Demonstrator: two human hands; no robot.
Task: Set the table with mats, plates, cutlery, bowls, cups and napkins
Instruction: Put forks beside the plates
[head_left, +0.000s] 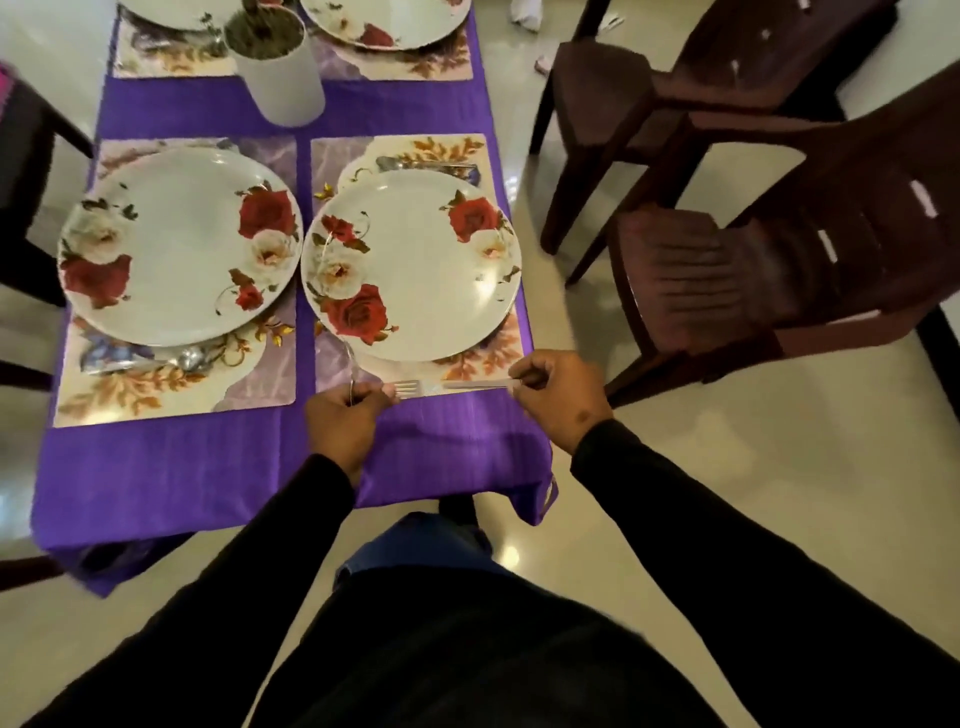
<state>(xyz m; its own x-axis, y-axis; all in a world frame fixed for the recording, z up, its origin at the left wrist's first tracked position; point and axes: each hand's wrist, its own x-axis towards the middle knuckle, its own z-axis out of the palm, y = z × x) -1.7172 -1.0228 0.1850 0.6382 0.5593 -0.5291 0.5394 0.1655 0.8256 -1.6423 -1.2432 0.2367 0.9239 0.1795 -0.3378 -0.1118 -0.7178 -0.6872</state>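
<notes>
A: Head view: where is the fork (447, 386) lying?

B: Along the near edge of mat (332, 161), its long axis running left-right, tines leftward. Right hand (558, 397) is pinching its handle; left hand (345, 415) is gripping 1 other thin utensil beside plate (415, 270).

Purple cloth (208, 467) covering the surface: matt, faintly ribbed weave. Mats (176, 395): smooth printed sheets with a slight sheen. Plates (415, 270), rose-patterned: glossy glazed finish (bright highlights near the rim). Fork (415, 387): polished metal, reflective. Cup (283, 78): white, matt, smooth. Chairs (753, 270): brown moulded plastic, semi-gloss. Floor (727, 493): polished, mirror-like tiles. Sleeves (727, 545): black matt fabric.
</notes>
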